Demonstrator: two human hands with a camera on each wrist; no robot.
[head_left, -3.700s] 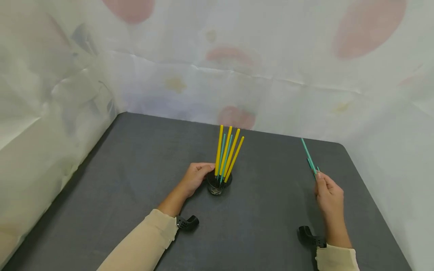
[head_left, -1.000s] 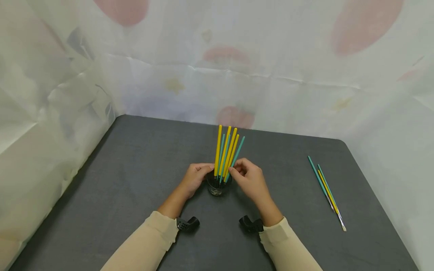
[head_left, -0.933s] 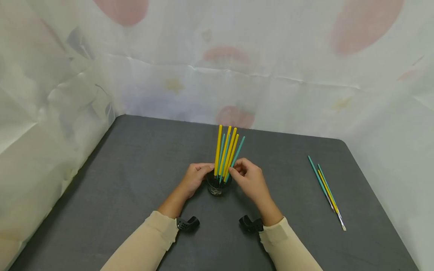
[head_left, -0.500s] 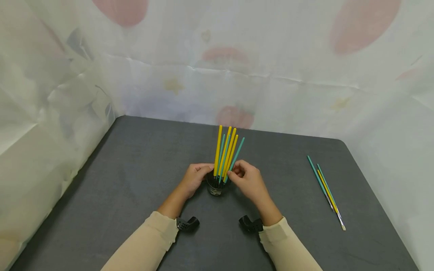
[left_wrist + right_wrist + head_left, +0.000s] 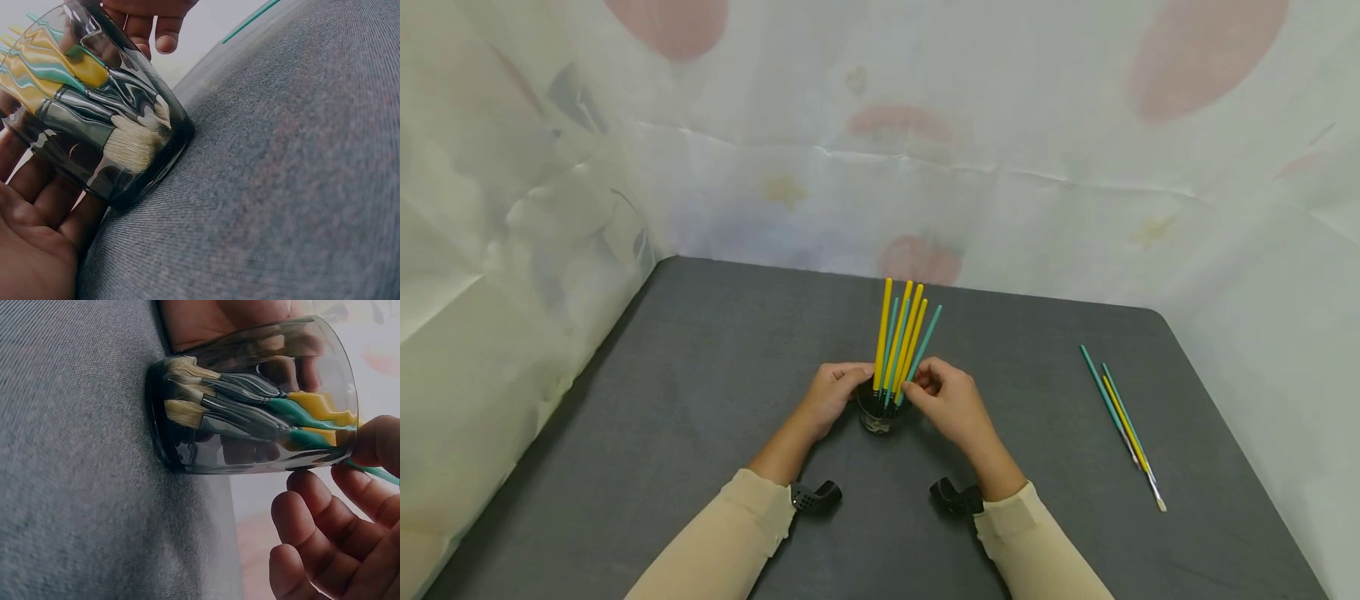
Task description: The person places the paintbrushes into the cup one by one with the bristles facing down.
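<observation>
Grey surface [image 5: 700, 400], draped white sheeting behind. Our left hand [image 5: 831, 398] wraps the glass cup [image 5: 877, 412] mid-surface, paintbrushes [image 5: 901, 337] standing bristles-down inside. Our right hand [image 5: 946, 400] pinches a teal paintbrush [image 5: 925, 340] at the rim. Three paintbrushes [image 5: 1120, 417] lie well apart, right.

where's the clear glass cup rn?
Head view: the clear glass cup stands mid-table on the dark grey table, between both hands, left hand gripping it, brushes standing inside.
</observation>
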